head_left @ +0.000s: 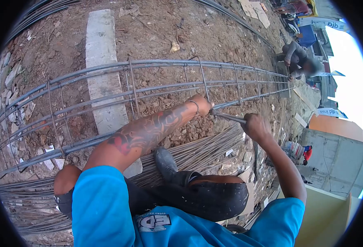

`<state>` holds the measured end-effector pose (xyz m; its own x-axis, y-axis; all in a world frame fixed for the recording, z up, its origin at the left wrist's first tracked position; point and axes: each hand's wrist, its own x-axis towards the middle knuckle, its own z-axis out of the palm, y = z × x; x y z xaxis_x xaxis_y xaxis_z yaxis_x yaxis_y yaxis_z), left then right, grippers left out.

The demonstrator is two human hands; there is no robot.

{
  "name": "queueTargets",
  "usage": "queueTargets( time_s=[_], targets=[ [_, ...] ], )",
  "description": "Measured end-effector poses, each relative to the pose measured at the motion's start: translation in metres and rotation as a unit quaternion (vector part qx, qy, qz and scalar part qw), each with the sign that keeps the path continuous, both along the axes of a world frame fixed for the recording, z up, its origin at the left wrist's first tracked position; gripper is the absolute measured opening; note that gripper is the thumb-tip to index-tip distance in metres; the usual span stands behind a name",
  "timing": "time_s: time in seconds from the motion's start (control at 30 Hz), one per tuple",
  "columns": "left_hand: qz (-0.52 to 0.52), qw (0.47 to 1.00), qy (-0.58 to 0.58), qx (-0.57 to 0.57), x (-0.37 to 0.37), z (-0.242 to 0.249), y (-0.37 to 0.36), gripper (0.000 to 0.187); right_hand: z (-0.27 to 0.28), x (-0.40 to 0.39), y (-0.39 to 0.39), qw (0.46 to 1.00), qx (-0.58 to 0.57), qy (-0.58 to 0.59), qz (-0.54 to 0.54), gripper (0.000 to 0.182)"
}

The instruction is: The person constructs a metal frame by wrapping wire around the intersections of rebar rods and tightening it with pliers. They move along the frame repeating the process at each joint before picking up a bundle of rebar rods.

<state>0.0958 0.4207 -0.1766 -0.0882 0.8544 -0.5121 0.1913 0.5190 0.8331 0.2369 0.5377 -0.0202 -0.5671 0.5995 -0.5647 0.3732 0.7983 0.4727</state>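
while "dlp" shows on a banner (327, 111), the right hand (255, 126) grips a tying tool (227, 117).

Both hands (204, 105) (255, 125) at rebar cage (156, 84)
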Motion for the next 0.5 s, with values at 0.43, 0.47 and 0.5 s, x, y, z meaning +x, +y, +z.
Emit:
queueTargets(
  time_s=[0.43,0.47,0.5],
  targets=[
    [0.046,0.999,-0.018,0.020,0.006,-0.008,-0.002,0.053,-0.050,0.013,0.052,0.978,-0.022,0.120,0.169,0.028],
    [0.061,0.996,-0.051,-0.030,0.004,-0.005,0.000,0.053,-0.049,0.012,0.052,0.980,-0.019,0.113,0.163,0.028],
    [0.080,0.992,-0.084,-0.044,0.004,-0.004,0.000,0.053,-0.049,0.012,0.054,0.979,-0.018,0.109,0.169,0.028]
  ],
)
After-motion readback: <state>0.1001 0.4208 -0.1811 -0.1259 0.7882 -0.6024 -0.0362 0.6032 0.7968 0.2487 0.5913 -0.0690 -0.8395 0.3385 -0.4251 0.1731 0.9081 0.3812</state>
